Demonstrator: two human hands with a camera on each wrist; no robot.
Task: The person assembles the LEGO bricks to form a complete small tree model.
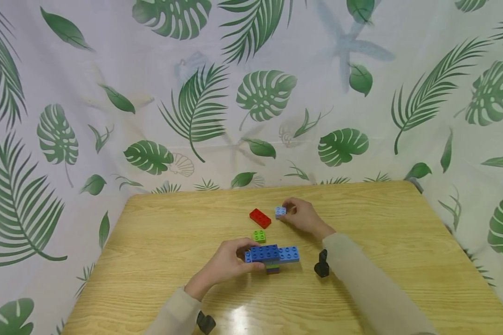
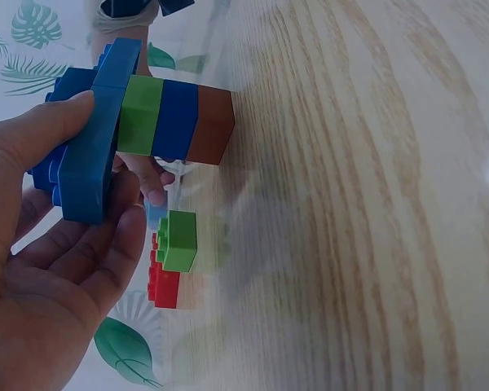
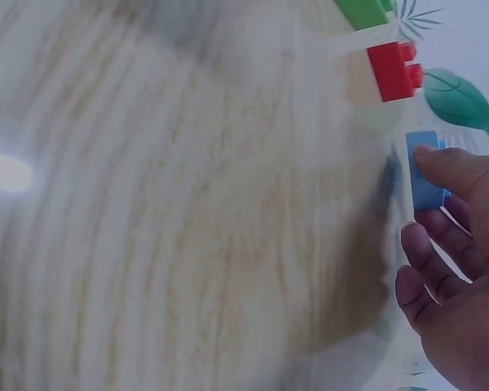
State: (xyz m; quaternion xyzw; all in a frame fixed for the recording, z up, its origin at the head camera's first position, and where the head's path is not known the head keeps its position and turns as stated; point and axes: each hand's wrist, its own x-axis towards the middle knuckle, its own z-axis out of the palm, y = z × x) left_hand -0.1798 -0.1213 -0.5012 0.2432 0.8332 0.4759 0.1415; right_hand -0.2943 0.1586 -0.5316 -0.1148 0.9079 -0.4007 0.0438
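Nearest the camera, at the lower edge of the head view, is the beige left sleeve (image 1: pixel 173 311), with a small black device (image 1: pixel 206 322) by its cuff. Beyond the cuff the left hand (image 1: pixel 225 265) reaches in over the wood-grain table (image 1: pixel 151 260) and grips the left end of a brick build — thumb on the near side, fingers round the far side. The build has a dark blue brick (image 1: pixel 265 252) on top, bridging a longer lighter blue layer (image 1: pixel 289 254) that sticks out to both sides. Below that, the left wrist view shows a short column: a green block (image 2: pixel 141 116), a blue block (image 2: pixel 175 120) and a brown block (image 2: pixel 212 126) at the bottom. Whether the column touches the table I cannot tell.

Just behind the build sits a lime green brick (image 1: pixel 259 236), studs up, and farther back a red brick (image 1: pixel 260 218), lying at a slant. To the right of the red one, near but apart, is a small pale blue brick (image 1: pixel 280 212), pinched by the right hand (image 1: pixel 303 216) — thumb against one face, the lower fingers loosely bent and slightly apart. Farther right are another black device (image 1: pixel 322 264) and the right sleeve (image 1: pixel 369 279), and past the table hangs a leaf-printed cloth (image 1: pixel 494 93).
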